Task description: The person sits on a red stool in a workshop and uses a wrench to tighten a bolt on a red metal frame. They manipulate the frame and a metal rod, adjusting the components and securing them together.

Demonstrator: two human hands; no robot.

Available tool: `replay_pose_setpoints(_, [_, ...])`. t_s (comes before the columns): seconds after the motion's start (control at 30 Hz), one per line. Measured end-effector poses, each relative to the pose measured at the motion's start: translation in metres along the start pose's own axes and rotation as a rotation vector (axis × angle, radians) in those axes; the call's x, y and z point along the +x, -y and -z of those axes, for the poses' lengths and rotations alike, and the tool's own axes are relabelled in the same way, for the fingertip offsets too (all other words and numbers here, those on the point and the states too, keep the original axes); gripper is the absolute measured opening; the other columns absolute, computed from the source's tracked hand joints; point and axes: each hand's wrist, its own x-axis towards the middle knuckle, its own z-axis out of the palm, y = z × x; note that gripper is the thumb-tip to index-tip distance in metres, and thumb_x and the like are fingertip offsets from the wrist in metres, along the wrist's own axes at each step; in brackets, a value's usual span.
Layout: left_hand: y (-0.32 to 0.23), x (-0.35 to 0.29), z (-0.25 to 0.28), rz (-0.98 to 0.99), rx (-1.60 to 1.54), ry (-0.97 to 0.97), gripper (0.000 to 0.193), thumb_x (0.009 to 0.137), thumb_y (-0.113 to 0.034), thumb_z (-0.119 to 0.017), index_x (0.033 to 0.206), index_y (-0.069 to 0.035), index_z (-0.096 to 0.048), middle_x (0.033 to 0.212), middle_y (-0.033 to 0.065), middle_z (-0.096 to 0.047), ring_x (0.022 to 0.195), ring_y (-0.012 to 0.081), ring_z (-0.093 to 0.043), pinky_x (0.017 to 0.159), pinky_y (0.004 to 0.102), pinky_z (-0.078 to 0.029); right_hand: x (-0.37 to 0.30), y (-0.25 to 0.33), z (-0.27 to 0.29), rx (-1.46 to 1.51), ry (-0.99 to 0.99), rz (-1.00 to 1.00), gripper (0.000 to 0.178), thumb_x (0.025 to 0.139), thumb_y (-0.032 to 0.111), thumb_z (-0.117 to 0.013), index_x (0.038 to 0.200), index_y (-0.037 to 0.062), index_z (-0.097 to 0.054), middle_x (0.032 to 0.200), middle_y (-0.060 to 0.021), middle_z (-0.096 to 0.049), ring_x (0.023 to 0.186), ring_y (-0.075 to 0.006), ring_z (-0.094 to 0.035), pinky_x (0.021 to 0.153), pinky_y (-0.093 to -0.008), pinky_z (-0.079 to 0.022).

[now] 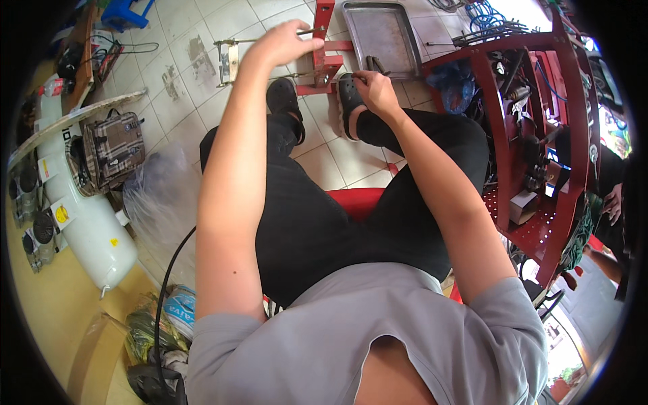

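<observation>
A red metal stand rises from the tiled floor in front of my feet. Thin metal rods reach left from it to a small frame with a pale block. My left hand is over the upper rod, thumb and fingers apart on either side of it; whether it touches the rod is unclear. To the right of the stand, above my right shoe, my right hand is closed around a dark hand tool, mostly hidden by the fingers. Two short dark handle-like pieces show just beyond that hand.
A grey metal tray lies beyond my right hand. On the right stands a red metal rack with tools and a blue plastic bag. A white tank, a checked bag and clear plastic are at left.
</observation>
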Motion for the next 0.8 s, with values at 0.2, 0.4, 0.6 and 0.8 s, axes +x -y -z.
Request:
replay_pose_setpoints(0.2, [-0.004, 0.003, 0.017, 0.003, 0.084, -0.047, 0.069, 0.075, -0.051, -0.062, 0.121, -0.001, -0.048, 0.110, 0.0223, -0.057, 0.102, 0.0284, -0.057, 0.087, 0.0354, -0.043, 0.015, 0.007, -0.014, -0.004, -0.036, -0.025, 0.023, 0.080, 0.017, -0.052, 0.091, 0.0020, -0.065, 0.082, -0.0238, -0.060, 0.081, -0.0386, -0.059, 0.074, -0.0404, -0.047])
replay_pose_setpoints(0.4, [-0.020, 0.004, 0.028, -0.090, 0.060, -0.024, 0.052, 0.077, -0.040, -0.062, 0.108, 0.002, -0.057, 0.099, 0.0182, -0.062, 0.088, 0.0257, -0.061, 0.075, 0.0336, -0.047, 0.016, 0.005, -0.021, -0.047, -0.061, -0.065, 0.021, 0.080, 0.015, -0.052, 0.091, 0.0030, -0.065, 0.084, -0.0228, -0.061, 0.082, -0.0381, -0.059, 0.075, -0.0401, -0.047])
replay_pose_setpoints(0.6, [-0.027, 0.001, 0.031, -0.019, 0.015, 0.041, 0.055, 0.077, -0.041, -0.062, 0.109, 0.004, -0.056, 0.101, 0.0232, -0.061, 0.093, 0.0296, -0.060, 0.081, 0.0334, -0.046, 0.022, -0.001, -0.030, -0.001, -0.110, -0.063, 0.020, 0.079, 0.015, -0.053, 0.090, 0.0029, -0.065, 0.084, -0.0226, -0.061, 0.081, -0.0382, -0.060, 0.075, -0.0405, -0.047])
replay_pose_setpoints(0.8, [-0.034, -0.002, 0.033, -0.041, 0.044, 0.061, 0.044, 0.077, -0.036, -0.062, 0.100, 0.001, -0.062, 0.091, 0.0227, -0.063, 0.086, 0.0288, -0.062, 0.077, 0.0340, -0.046, 0.019, 0.010, -0.034, -0.079, -0.130, -0.074, 0.020, 0.079, 0.014, -0.052, 0.090, 0.0029, -0.065, 0.083, -0.0224, -0.061, 0.081, -0.0378, -0.060, 0.075, -0.0401, -0.047])
